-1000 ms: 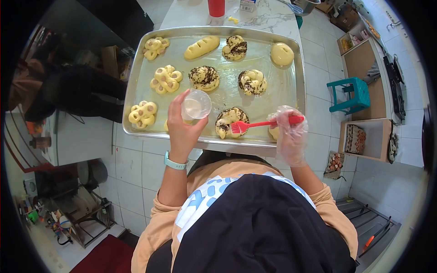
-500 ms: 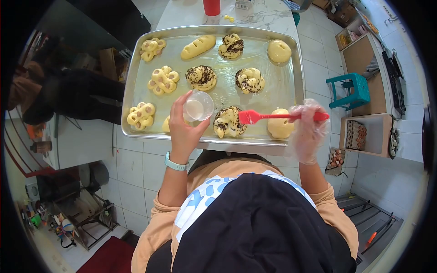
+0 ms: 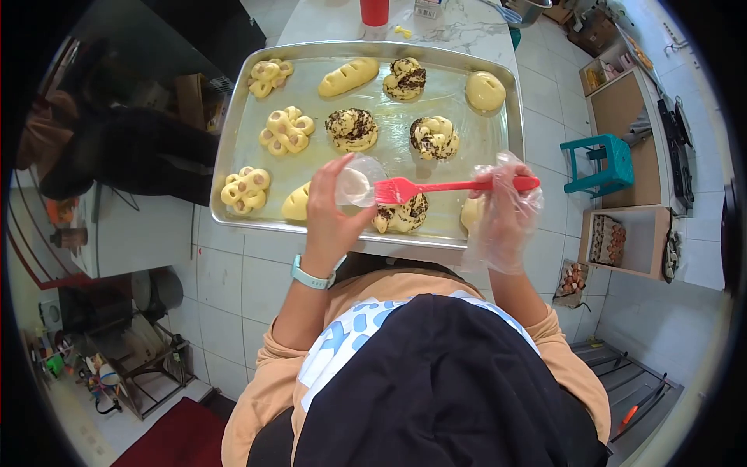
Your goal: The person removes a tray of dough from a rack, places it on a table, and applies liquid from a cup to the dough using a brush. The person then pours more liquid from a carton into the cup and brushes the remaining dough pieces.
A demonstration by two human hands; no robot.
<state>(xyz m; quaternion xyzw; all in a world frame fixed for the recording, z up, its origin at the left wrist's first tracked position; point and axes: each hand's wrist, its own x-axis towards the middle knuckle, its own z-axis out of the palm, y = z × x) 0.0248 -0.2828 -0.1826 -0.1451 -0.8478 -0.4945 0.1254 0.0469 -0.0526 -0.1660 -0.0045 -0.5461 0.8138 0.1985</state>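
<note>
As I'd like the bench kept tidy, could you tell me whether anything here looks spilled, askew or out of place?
Mostly no: the shaped dough pieces sit apart on the metal baking tray. One small yellow scrap lies off it on the white marble counter, beside the red cup.

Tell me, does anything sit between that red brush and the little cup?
Nothing visible. The brush is at the mouth of the cup, which the left hand tilts toward it. The gloved right hand holds the handle. The buns lie below on the tray, not between.
</note>
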